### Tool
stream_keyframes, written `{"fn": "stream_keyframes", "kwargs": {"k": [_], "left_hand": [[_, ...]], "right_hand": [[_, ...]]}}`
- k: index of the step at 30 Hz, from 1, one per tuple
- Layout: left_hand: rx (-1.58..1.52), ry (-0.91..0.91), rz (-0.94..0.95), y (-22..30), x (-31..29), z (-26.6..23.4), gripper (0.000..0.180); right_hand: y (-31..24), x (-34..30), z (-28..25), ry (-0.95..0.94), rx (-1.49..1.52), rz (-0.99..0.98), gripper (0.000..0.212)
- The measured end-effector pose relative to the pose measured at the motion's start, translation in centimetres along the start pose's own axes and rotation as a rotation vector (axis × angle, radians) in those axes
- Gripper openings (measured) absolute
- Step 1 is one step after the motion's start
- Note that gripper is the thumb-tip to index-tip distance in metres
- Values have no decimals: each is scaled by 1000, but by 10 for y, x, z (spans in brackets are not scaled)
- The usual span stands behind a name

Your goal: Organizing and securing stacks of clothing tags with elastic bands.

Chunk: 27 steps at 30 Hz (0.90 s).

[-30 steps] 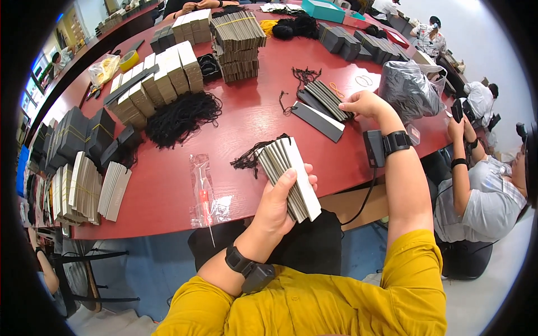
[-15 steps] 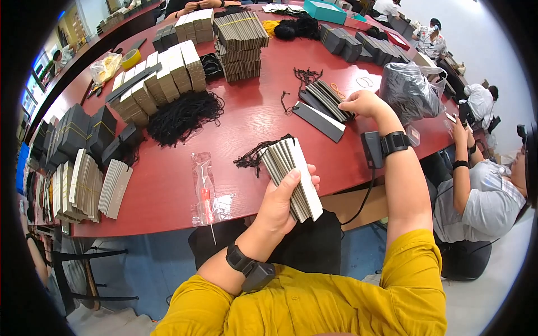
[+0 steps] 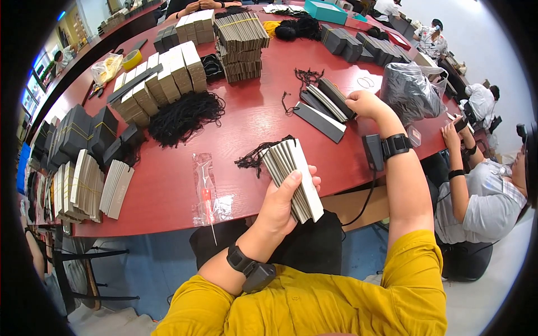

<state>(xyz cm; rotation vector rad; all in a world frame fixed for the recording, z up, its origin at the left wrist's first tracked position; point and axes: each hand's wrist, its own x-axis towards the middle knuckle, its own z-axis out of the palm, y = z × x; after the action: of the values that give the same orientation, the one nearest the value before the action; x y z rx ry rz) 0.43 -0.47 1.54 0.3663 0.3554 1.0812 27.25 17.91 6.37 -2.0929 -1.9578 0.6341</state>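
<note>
My left hand (image 3: 279,203) is wrapped round a stack of long, narrow white-edged hang tags (image 3: 293,173), held tilted above the table's front edge. Black cords (image 3: 253,157) hang from the stack's far end. Farther right, my right hand (image 3: 369,105) reaches over the table, its fingers closed at the near end of a small bundle of grey and white hang tags (image 3: 332,99). That bundle lies aslant, with black cords (image 3: 309,77) spread behind it. A flat black tag (image 3: 319,121) lies just beside it. My right fingertips are partly hidden.
A screwdriver with a red handle (image 3: 207,200) in clear plastic lies at the front edge. Black cords (image 3: 185,119), stacked tags (image 3: 242,33) and dark bundles (image 3: 75,134) stand left and behind. A plastic bag (image 3: 412,92) sits right, near a seated person (image 3: 476,193).
My right hand has shifted slightly right, and the upper tags of the bundle beside it have tilted. The orange rubber band there no longer shows. My left hand stays almost still.
</note>
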Motion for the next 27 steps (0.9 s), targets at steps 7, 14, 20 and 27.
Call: {"fn": "stream_keyframes", "kwargs": {"k": [7,14,20,27], "left_hand": [[19,-28,-6,1,0,-2,32],[81,37,48,0,-4,8,31],[195,190,72,-4,9,20,30],[194,198,251,-4,11,18,17]], "right_hand": [[-21,-7,21,219,-446,-76,42],[-22,-8,23,296,-466,-110,36],[-36,-50,8,739,-270,-248,27],[-108,-197,64,586,-110,-569,15]]}}
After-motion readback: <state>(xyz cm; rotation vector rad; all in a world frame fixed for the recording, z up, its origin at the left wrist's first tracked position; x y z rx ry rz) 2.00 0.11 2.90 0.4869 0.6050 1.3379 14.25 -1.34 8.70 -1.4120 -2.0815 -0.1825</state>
